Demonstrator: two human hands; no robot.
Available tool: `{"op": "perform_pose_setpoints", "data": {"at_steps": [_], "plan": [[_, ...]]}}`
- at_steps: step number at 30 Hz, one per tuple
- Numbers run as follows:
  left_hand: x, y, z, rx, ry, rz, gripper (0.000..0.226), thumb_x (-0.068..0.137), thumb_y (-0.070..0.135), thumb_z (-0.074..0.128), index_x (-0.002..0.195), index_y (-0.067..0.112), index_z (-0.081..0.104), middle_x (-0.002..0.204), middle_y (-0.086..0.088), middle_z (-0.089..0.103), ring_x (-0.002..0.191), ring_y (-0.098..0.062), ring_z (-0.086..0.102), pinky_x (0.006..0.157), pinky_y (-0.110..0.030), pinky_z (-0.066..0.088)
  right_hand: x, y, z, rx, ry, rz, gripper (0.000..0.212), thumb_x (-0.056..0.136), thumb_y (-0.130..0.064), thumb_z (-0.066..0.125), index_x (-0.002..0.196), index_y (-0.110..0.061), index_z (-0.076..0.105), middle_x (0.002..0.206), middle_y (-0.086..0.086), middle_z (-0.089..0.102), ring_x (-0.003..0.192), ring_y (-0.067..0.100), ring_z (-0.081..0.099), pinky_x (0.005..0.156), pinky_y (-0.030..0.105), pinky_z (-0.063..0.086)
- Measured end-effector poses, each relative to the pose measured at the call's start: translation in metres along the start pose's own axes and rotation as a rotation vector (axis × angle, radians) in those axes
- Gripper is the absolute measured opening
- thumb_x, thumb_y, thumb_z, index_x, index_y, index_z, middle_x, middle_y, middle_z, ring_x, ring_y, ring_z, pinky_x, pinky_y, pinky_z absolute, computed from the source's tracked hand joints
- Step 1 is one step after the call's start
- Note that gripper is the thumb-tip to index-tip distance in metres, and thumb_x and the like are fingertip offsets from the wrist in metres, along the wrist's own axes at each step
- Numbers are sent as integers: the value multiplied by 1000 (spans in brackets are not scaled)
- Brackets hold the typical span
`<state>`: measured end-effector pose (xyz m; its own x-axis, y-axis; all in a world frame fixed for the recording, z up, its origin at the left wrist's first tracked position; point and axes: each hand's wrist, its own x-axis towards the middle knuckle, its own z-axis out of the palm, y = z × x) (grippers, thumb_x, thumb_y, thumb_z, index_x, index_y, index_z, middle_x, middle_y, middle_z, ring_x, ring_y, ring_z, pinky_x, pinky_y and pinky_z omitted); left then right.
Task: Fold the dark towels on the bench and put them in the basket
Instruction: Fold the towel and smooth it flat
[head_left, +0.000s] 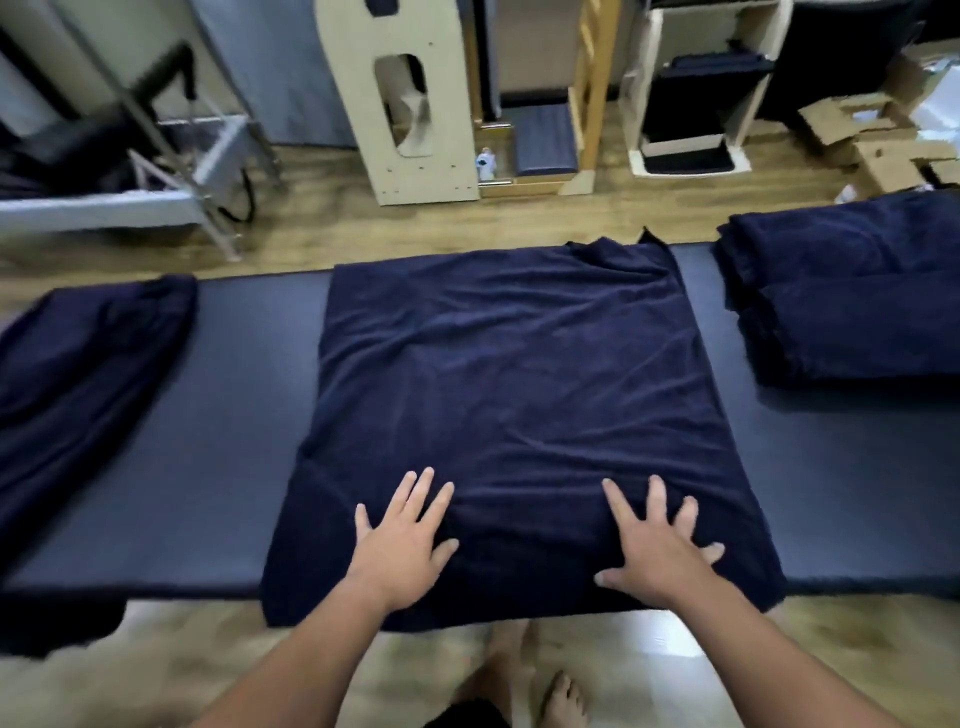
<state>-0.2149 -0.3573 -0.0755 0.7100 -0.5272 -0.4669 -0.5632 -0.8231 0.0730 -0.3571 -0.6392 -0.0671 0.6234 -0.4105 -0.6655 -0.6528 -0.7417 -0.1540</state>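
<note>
A dark padded desk (234, 415) with a smooth, slightly shiny cover is seen running from left to right across the view, and three groups of dark towels are laid on it. In the middle, a navy towel (509, 395) is spread out almost square; its soft, matte cloth is marked by many shallow wrinkles, its far corners are a little lifted and its near edge hangs over the near side of the desk. The left hand (402, 540) and the right hand (657, 551) are laid flat on the near part of this towel, well apart from each other; in both, the grip is released, with the fingers straight and spread and nothing grasped. At the left end, a crumpled towel (88, 374) is draped loosely over the desk. At the far right, a stack of folded towels (852, 301) is placed, with thick rounded edges. Beyond the desk, on the wooden floor (415, 228), a pale plywood frame (415, 104), a grey metal frame (156, 197) and some cardboard boxes (878, 140) are standing. Bare feet (540, 686) are seen on the floor below the near edge of the desk.
</note>
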Motion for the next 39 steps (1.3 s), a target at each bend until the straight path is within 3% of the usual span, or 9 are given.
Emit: {"op": "perform_pose_setpoints", "data": {"at_steps": [7, 10, 14, 19, 22, 25, 29, 33, 39], "plan": [[-85, -64, 38, -186, 7, -286, 78, 102, 38, 47, 162, 28, -3, 167, 7, -21, 156, -16, -6, 119, -48, 30, -7, -3, 9, 20, 58, 38, 114, 79, -58, 77, 149, -59, -13, 161, -1, -33, 149, 44, -18, 110, 78, 14], [-95, -90, 47, -396, 143, -497, 68, 98, 26, 53, 156, 16, 21, 166, -8, 4, 150, -29, 24, 109, -43, 41, -16, -18, 15, -71, 127, 50, 105, 86, -50, 72, 154, -51, -9, 164, 7, -22, 150, 45, -9, 112, 74, 17], [-83, -114, 41, -607, 275, -771, 59, 96, 30, 65, 139, 0, 38, 142, -22, 37, 123, -45, 47, 105, -44, 38, -34, -60, 28, -326, 244, -238, 95, 89, -32, 65, 156, -46, -2, 164, 10, -11, 149, 39, 4, 109, 55, 37], [-62, -142, 34, -732, 199, -800, 30, 91, 44, 66, 95, 14, 65, 108, -12, 66, 105, -37, 60, 83, -37, 46, -48, -110, 63, -231, 8, -287, 90, 93, -44, 64, 154, -53, -2, 166, 1, -17, 151, 44, -5, 109, 60, 37], [-64, -155, 28, -917, 346, -736, 36, 92, 27, 70, 68, 14, 47, 74, -5, 55, 77, -31, 53, 68, -35, 38, -42, -114, 68, -214, -8, -261, 94, 91, -39, 66, 152, -54, -4, 164, 0, -20, 151, 47, -8, 109, 64, 35], [-83, -172, 35, -1104, 504, -815, 39, 85, 13, 79, 67, 14, 43, 70, 0, 52, 67, -23, 46, 67, -32, 39, -36, -113, 64, -208, 10, -264, 93, 89, -35, 66, 149, -57, -1, 166, -1, -13, 151, 47, -1, 109, 55, 40], [-94, -173, 48, -1381, 324, -843, 27, 79, 1, 81, 90, 13, 60, 92, -6, 67, 87, -24, 63, 89, -36, 54, -37, -116, 70, -191, -8, -214, 99, 84, -38, 68, 145, -61, -6, 164, -5, -21, 151, 46, -8, 108, 57, 41], [-84, -184, 32, -1046, 226, -645, 31, 82, 12, 76, 69, 17, 50, 74, 1, 58, 77, -23, 54, 71, -29, 44, -44, -119, 76, -182, -12, -200, 106, 83, -42, 70, 145, -61, -14, 161, -8, -32, 151, 43, -19, 105, 52, 43], [-86, -185, -15, -504, -244, -507, 17, 70, 23, 53, 84, 17, 61, 87, -3, 67, 75, -21, 66, 68, -28, 53, -52, -114, 75, -136, -29, -220, 103, 86, -49, 69, 147, -62, -13, 162, -9, -33, 150, 38, -24, 116, 53, 30]]}}
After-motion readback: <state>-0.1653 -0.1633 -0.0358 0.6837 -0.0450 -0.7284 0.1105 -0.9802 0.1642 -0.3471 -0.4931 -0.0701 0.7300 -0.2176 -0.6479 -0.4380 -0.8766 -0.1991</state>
